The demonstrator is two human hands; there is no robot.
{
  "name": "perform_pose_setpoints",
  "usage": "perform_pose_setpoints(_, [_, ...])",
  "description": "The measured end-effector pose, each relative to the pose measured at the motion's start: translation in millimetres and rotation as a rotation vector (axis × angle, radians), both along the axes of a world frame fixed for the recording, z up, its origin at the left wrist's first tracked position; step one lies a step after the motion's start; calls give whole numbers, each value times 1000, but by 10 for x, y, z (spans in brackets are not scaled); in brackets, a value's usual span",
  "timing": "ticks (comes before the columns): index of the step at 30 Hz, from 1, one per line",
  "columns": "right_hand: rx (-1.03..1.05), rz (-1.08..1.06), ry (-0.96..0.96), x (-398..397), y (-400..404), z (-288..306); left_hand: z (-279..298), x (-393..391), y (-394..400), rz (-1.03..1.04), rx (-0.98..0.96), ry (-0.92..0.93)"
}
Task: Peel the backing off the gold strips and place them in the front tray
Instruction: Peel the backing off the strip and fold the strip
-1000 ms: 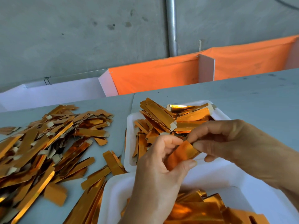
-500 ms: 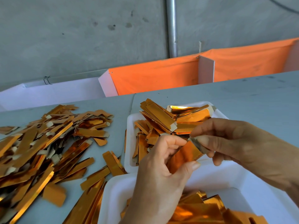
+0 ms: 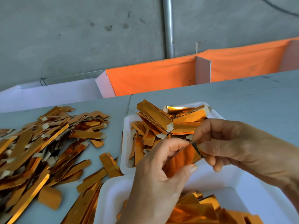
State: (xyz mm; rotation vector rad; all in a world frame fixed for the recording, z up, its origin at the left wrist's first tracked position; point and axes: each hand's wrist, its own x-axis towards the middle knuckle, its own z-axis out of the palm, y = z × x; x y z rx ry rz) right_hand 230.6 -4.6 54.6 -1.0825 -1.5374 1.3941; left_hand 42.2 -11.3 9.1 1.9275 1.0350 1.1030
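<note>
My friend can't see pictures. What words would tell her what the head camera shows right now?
Two hands hold one gold strip above a white front tray: the left hand grips the strip while the right hand pinches a thin layer lifting off its end. Behind sits a second white tray of gold strips, and a loose pile of strips covers the grey table to the left.

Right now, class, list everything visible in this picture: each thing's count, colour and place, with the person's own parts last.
Loose gold foil strips: many, gold, heaped on the table's left.
Far white foam tray: one, centre, full of strips.
Near white foam tray: one, front, holding gold pieces.
Grey table: one.
Orange cloth panels: two, behind the table.
Metal pipe: one, grey, on the wall.
Held gold strip: one, between the hands.
Left hand: grips the strip.
Right hand: pinches its end.
</note>
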Motion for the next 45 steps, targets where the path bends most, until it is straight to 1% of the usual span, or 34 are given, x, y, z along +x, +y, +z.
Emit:
perform_pose_setpoints(4, [-10,82,58,34,-13,3,7,5,-5,-43,-32,-61])
perform_pose_setpoints(9, [56,93,-9,58,-8,-24,15,-14,-5,-72,-32,-91])
perform_pose_setpoints(14, [104,53,-76,23,-2,-35,14,-34,-2,-50,-11,-56])
perform_pose_setpoints(19, [52,89,15,52,12,-50,15,-35,-9,-40,-2,-27])
perform_pose_setpoints(23, [-47,127,157,78,17,-52,25,-34,-14,-51,-2,-28])
perform_pose_setpoints(26, [-84,178,169,89,25,-59,28,-28,-20,-83,-12,-44])
perform_pose_setpoints(30, [-102,198,180,109,25,-49,28,-31,-22,-78,-11,-57])
perform_pose_setpoints(36, [-97,200,137,119,6,-14,38,-29,-31,-95,-7,-47])
perform_pose_setpoints(39, [-72,143,54,75,-14,11,34,-25,-31,-82,0,-32])
perform_pose_setpoints(45, [-26,41,-32,-7,-30,46,34,-21,-29,-54,27,-38])
